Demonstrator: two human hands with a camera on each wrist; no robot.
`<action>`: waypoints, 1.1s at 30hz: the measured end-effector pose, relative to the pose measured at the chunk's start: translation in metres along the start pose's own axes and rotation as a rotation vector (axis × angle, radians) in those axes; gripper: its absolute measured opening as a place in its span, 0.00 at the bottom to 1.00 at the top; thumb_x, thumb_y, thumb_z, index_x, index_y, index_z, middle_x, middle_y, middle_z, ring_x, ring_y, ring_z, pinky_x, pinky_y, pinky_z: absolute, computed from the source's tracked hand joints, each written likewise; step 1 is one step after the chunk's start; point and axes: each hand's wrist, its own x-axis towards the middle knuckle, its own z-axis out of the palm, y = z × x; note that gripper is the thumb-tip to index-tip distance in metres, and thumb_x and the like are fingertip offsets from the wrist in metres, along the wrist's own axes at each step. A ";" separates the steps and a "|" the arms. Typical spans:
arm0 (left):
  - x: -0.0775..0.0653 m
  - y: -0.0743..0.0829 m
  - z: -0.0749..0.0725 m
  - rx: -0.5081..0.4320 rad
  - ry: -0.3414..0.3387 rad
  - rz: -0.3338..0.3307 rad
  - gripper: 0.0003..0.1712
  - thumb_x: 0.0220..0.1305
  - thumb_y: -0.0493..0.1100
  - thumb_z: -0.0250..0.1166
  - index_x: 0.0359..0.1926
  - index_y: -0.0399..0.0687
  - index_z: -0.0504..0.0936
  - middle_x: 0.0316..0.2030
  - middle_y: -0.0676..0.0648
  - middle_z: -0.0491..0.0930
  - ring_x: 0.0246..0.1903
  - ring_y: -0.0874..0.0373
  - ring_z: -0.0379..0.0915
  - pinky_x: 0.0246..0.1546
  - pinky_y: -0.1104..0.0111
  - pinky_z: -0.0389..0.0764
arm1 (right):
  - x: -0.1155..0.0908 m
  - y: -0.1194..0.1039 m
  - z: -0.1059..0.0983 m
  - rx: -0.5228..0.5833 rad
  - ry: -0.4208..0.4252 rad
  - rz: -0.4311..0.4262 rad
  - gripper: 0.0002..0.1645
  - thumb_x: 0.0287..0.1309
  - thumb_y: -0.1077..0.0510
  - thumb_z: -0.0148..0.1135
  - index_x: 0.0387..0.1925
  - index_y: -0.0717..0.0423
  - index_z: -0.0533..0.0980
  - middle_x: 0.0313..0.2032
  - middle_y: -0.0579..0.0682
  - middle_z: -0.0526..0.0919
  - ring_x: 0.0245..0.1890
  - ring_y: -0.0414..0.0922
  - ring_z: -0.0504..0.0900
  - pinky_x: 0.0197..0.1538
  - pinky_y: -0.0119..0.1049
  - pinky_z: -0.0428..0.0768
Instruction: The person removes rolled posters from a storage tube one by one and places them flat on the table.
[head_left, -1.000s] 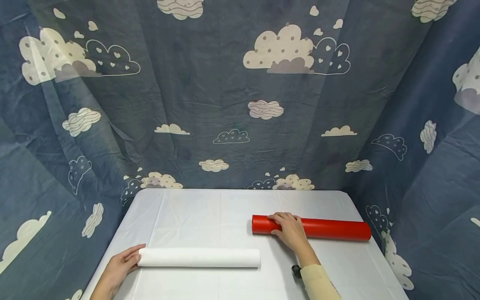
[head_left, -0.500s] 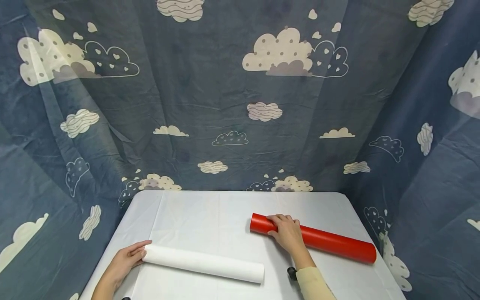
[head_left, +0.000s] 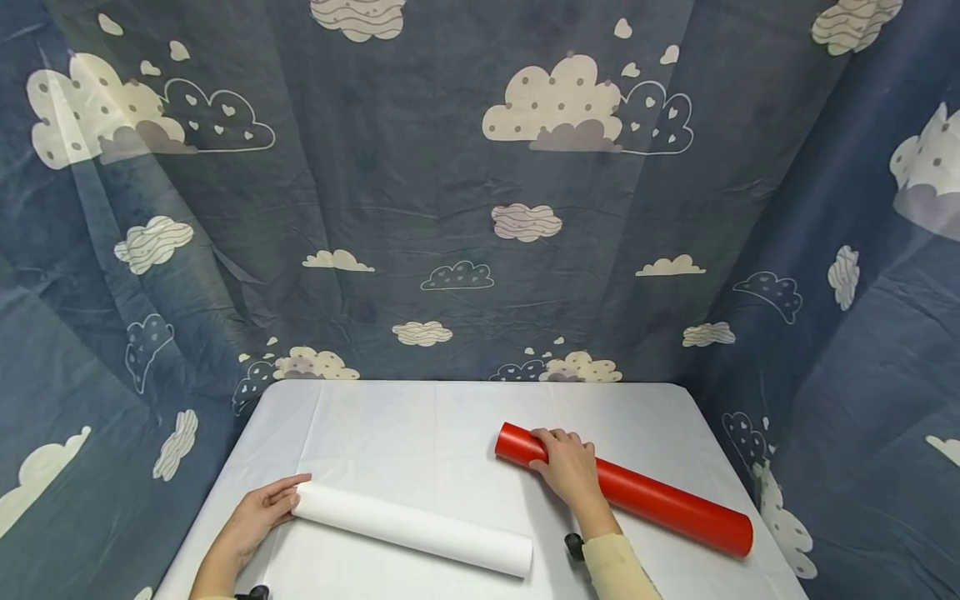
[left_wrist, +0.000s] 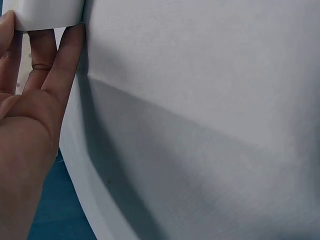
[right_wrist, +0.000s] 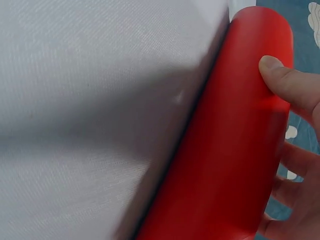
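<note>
A smooth white roll [head_left: 412, 531] lies slanted on the white table, its right end nearer the front. My left hand [head_left: 258, 518] holds its left end; in the left wrist view, thumb and fingertips sit at the end edge of the white roll [left_wrist: 50, 11]. Farther right is a thicker red roll [head_left: 671, 504], also slanted, its right end toward me. My right hand [head_left: 570, 475] grips it near its left end from above. Seen in the right wrist view, the thumb presses one side of the red roll [right_wrist: 225, 140] while the fingers curl round the other.
The white-covered table [head_left: 375, 425] ends at a dark blue cloud-patterned curtain [head_left: 450, 192] behind and on both sides. A small black device shows at the right wrist [head_left: 574, 546], and another at the left wrist [head_left: 258, 592].
Both rolls have swung from nearly level to slanted, their right ends coming toward me. My left hand has shifted a little right and away with the white roll's end. Both hands keep their hold.
</note>
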 end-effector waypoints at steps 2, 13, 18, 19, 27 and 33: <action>0.000 0.000 0.001 -0.005 -0.002 -0.001 0.30 0.76 0.45 0.67 0.73 0.39 0.75 0.57 0.48 0.87 0.47 0.76 0.82 0.51 0.75 0.86 | 0.000 -0.001 -0.001 0.002 0.003 0.001 0.36 0.52 0.47 0.83 0.63 0.41 0.81 0.57 0.56 0.86 0.54 0.57 0.80 0.56 0.60 0.78; 0.000 0.001 0.002 -0.025 0.004 -0.002 0.31 0.77 0.43 0.65 0.74 0.37 0.73 0.51 0.54 0.87 0.46 0.74 0.81 0.49 0.76 0.86 | -0.005 0.007 -0.006 0.018 -0.002 -0.008 0.41 0.52 0.43 0.83 0.67 0.36 0.77 0.63 0.54 0.82 0.60 0.58 0.78 0.62 0.62 0.76; 0.000 -0.001 0.002 -0.031 0.009 -0.014 0.31 0.76 0.44 0.66 0.74 0.38 0.73 0.52 0.54 0.87 0.46 0.75 0.81 0.50 0.76 0.86 | -0.008 0.018 -0.016 0.080 -0.004 0.015 0.45 0.52 0.41 0.83 0.71 0.35 0.75 0.66 0.54 0.81 0.63 0.59 0.77 0.64 0.64 0.75; 0.000 -0.001 0.002 -0.029 0.008 -0.015 0.31 0.76 0.44 0.66 0.74 0.39 0.73 0.53 0.53 0.87 0.46 0.76 0.81 0.51 0.75 0.86 | -0.009 0.021 -0.018 0.095 -0.002 0.017 0.46 0.51 0.41 0.83 0.72 0.35 0.74 0.66 0.54 0.81 0.63 0.59 0.77 0.64 0.65 0.75; -0.003 -0.002 0.003 -0.039 0.015 -0.038 0.31 0.75 0.45 0.67 0.74 0.40 0.74 0.57 0.50 0.87 0.46 0.77 0.81 0.52 0.74 0.86 | -0.017 0.048 -0.036 0.187 0.022 0.021 0.52 0.52 0.40 0.82 0.76 0.38 0.69 0.70 0.56 0.77 0.68 0.61 0.74 0.68 0.71 0.71; -0.003 -0.002 0.004 -0.052 0.011 -0.038 0.32 0.75 0.46 0.68 0.74 0.40 0.74 0.57 0.53 0.87 0.47 0.78 0.81 0.51 0.76 0.86 | -0.029 0.071 -0.046 0.213 0.065 0.044 0.54 0.51 0.40 0.83 0.77 0.40 0.68 0.72 0.59 0.75 0.69 0.63 0.73 0.70 0.73 0.69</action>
